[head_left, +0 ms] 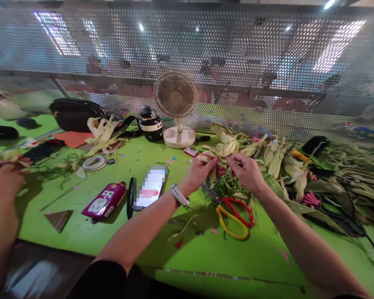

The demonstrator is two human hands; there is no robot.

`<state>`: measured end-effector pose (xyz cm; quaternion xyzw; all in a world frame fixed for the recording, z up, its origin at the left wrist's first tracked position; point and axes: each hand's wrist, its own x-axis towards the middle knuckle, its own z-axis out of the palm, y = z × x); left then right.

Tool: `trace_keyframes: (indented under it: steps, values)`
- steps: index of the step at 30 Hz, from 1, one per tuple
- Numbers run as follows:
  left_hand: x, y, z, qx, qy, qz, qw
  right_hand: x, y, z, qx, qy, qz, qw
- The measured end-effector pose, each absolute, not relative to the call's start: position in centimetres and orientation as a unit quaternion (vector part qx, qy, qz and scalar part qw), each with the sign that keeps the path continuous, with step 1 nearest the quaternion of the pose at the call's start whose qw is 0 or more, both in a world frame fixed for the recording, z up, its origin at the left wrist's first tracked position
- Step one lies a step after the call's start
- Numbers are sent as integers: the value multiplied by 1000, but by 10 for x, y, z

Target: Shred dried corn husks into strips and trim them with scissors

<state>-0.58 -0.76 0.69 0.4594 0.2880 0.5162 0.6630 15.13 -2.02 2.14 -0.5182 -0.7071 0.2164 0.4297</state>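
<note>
My left hand, with a pale watch band on the wrist, is closed in a pinch on a pale strip of corn husk. Close beside it, my right hand has thumb and fingers pressed together; what lies between them is too small to make out. Both hands hover over a tangle of green string-like strands. Scissors with one red and one yellow handle lie just below, blades pointing up-left. Behind the hands is a bunch of dried corn husks.
A fan and a black bottle stand at the back. Left of my forearm lie a phone, a purple power strip and a tape roll. More husks heap rightward. Another person's hand reaches in at left.
</note>
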Motion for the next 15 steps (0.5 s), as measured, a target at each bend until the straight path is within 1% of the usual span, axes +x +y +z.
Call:
trace_keyframes:
  steps: [4,6,8,12,15]
  values:
    - [-12,-6,7,474,269,464,698,154,-18,24,-506,-686,275,444]
    - [-15,-5,8,476,266,456,704,155,-17,26,-504,-677,289,453]
    - [-17,-4,8,476,275,478,685,156,-17,28,-507,-674,286,454]
    - [-10,-4,6,504,299,535,609,153,-18,25,-500,-684,290,445]
    - [-3,-6,1,516,284,547,595,148,-18,20,-487,-682,317,444]
